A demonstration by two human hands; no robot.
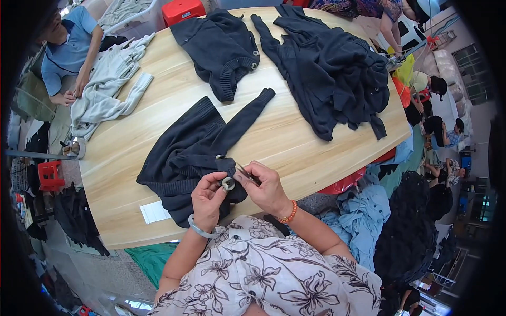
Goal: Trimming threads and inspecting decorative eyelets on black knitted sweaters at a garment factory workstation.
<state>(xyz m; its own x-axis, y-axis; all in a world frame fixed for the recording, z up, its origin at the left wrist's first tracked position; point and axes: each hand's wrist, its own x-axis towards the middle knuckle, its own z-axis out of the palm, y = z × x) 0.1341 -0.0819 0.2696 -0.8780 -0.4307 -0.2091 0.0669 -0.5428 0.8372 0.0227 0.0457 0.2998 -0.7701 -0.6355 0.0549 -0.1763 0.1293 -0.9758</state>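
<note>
A dark navy knitted cardigan (182, 145) lies at the near side of the table, one sleeve stretched toward the far right. My left hand (208, 199) pinches its edge beside a large round button (228, 184), thumb and fingers closed. Another button (220, 156) shows a little farther up the same edge. Close by on the right, my right hand (266, 187) is closed around small dark thread snips (246, 175), their points toward the cardigan. The fingers cover most of the snips' handle.
On the wooden table (279, 152) lie another dark cardigan (219, 50), a heap of dark knitwear (332, 73) and a white paper slip (154, 212). At the far left a person in a blue shirt (71, 50) handles a pale knit (110, 81). Fabric piles (358, 216) stand at the right.
</note>
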